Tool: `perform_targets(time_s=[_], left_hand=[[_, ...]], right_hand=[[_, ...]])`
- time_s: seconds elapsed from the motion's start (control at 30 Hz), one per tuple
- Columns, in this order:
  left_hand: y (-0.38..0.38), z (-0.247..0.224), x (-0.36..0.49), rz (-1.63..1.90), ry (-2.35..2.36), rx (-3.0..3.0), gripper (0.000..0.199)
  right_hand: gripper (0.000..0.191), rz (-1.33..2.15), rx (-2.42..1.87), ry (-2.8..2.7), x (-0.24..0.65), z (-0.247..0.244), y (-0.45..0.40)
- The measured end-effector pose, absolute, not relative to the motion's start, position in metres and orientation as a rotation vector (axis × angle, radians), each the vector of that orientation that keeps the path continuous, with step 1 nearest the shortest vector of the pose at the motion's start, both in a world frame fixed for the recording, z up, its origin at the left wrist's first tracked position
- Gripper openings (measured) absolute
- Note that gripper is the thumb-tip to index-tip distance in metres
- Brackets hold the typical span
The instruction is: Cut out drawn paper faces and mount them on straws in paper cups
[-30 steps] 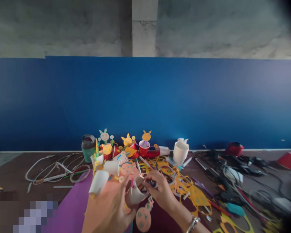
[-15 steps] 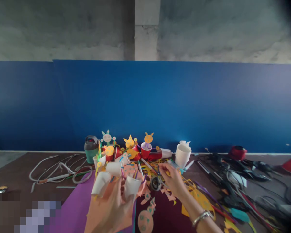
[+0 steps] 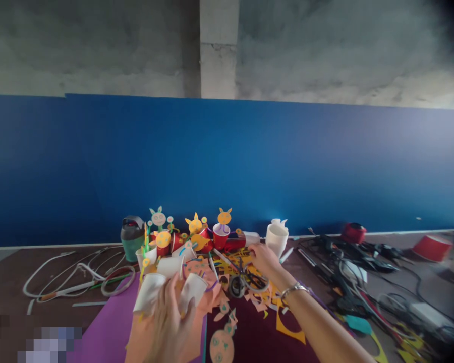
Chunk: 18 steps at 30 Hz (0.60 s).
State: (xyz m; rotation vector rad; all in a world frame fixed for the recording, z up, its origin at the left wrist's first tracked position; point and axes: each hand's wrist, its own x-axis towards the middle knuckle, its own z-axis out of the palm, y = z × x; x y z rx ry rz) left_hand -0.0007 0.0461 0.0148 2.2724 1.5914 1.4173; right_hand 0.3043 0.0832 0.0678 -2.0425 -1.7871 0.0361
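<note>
Cup in work: we have one white cup (image 3: 193, 291) in our left hand (image 3: 169, 320), between thumb and fingers, tilted, low over the peach paper sheet (image 3: 146, 343).
Hands: apart. Left is clamped on the cup; right (image 3: 265, 259) is off to the right and farther forward, fingers bent down over the scraps, just before the tall white cup (image 3: 277, 239). We can't tell if the right fingers pinch anything.
Right wrist: one shiny metal bracelet (image 3: 295, 290).
Scissors: one pair (image 3: 237, 285), dark round handles toward us, between the held cup and our right forearm.
Cut-out: one peach oval face with green marks (image 3: 222, 346), flat on the smooth maroon sheet (image 3: 265, 335), right of the left hand.
Other white cups: we count at least two tipped over, one (image 3: 150, 291) just left of the held cup, another (image 3: 170, 266) behind it; the tall one stands upright.
Animal heads: at least four eared paper ones in the back cluster, one orange (image 3: 224, 217) above a red cup (image 3: 221, 237).
Scraps: thin yellow offcuts (image 3: 290, 325) with curved holes; too tangled to count.
Table: brown (image 3: 7, 282), one purple sheet (image 3: 102, 327) at left, looped white cable (image 3: 34, 282) beyond.
</note>
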Motion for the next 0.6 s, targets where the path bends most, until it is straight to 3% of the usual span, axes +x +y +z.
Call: perform_targets(time_s=[0.23, 0.4, 0.6], left_hand=[[0.043, 0.021, -0.004, 1.491, 1.262, 2.559, 0.047], [0.037, 0.028, -0.001, 1.351, 1.154, 2.716, 0.014], [0.035, 0.023, -0.004, 1.244, 1.032, 2.783, 0.041]], right_hand=[[0.023, 0.095, -2.01, -1.931, 0.307, 0.07, 0.082], [0.025, 0.068, -1.974, -1.949, 0.321, 0.085, 0.071], [0.028, -0.353, -2.057, -1.732, 0.349, 0.121, 0.069]])
